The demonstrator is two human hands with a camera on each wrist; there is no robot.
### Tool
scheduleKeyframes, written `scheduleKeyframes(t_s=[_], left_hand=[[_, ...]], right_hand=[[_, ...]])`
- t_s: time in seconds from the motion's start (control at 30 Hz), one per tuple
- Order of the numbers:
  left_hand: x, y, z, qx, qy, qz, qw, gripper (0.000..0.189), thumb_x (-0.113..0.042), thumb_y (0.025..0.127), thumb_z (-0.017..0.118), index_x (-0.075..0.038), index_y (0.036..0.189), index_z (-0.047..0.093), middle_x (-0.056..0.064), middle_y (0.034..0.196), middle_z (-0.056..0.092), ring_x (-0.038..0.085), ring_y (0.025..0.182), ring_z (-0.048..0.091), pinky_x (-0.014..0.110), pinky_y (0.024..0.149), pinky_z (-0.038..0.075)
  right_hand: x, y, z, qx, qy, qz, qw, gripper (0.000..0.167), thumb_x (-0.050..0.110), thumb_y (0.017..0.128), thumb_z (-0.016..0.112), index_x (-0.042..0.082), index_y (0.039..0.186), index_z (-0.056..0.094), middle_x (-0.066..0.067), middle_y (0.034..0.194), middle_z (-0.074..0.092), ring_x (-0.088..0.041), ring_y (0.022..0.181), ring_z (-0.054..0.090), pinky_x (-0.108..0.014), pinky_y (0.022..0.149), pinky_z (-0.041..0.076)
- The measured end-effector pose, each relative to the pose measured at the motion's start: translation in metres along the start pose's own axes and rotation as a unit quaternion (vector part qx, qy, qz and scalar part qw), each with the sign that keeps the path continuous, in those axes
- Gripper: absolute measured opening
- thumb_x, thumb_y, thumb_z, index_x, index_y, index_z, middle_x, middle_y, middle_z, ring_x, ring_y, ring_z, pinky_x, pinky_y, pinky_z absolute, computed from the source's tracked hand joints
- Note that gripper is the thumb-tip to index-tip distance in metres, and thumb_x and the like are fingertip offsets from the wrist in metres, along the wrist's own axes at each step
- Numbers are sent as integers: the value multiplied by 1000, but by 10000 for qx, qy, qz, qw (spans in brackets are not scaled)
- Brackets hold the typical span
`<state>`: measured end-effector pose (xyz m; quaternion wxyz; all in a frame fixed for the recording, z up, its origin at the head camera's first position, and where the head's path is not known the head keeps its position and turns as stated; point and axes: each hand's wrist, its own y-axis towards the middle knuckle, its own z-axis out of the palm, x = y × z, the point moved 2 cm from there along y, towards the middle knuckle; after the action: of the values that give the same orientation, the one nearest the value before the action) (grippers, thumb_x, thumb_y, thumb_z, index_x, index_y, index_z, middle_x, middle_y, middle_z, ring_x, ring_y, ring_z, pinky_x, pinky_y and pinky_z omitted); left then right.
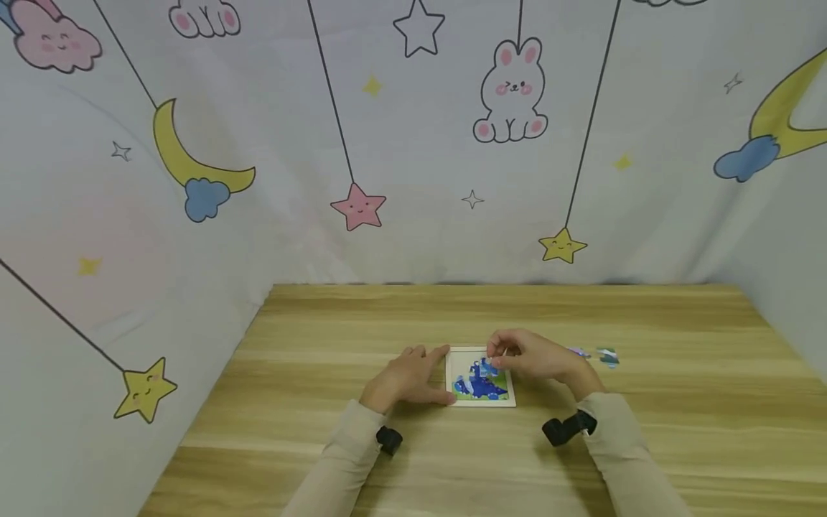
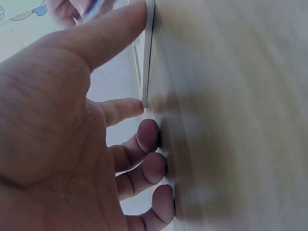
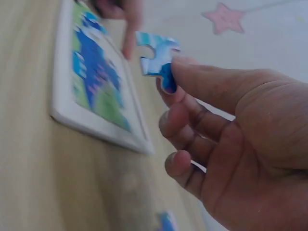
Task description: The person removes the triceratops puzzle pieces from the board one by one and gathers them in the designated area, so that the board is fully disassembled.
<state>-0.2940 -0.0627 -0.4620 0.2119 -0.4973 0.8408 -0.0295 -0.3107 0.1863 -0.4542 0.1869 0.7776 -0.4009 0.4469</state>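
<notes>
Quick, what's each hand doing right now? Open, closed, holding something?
Left hand: open, touching the left side of the white frame.
Right hand: closed, pinching a blue-and-white puzzle piece.

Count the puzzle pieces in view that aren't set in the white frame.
3: one held piece, pinched by the right hand; a purplish piece and a greenish piece on the table, right of the frame. The right arm may hide more.

Readable text: 0 across all 3 views. No legible label, brand, number or sign on the framed puzzle [image 1: 479,388], the held puzzle piece [image 3: 164,54], printed wall cloth [image 1: 426,136] or black wrist devices [image 1: 561,431].
</notes>
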Motion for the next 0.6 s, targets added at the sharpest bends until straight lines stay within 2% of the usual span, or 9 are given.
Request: scheduleKeyframes(t_s=[0.13,0.27,0.47,0.6], left_hand=[[1,0,1,11,-89,65,9999,93,-58,85,72,-19,159,31,17,132,51,29,116,50,49,93,47],[2,0,2,-27,-159,146,9998,89,-59,88,68,-17,158,31,19,135,50,32,119,49,51,95,46],[2,1,6,-89,-167,133,9997,84,-57,90,66,-16,157,34,20,135,51,34,120,50,54,95,46],[1,4,5,-195,-127,147,9996,83,-55,90,68,-16,156,35,19,134,53,35,119,50,56,94,45]], right_hand=[[-6,-16,-22,-328,61,65,9994,11,12,101,61,2,106,62,-9,97,61,-24,85,55,-33,68,48],[-11,-26,-37,-706,11,169,9974,15,13,100,62,0,109,62,-10,100,61,-24,88,57,-32,72,50],[-20,-39,-41,-829,-34,284,9962,14,11,98,65,-2,103,65,-9,94,63,-18,83,57,-30,70,50],[-27,-50,-42,-853,-32,566,9947,10,7,96,66,-2,98,65,-7,89,63,-15,79,55,-27,67,47]])
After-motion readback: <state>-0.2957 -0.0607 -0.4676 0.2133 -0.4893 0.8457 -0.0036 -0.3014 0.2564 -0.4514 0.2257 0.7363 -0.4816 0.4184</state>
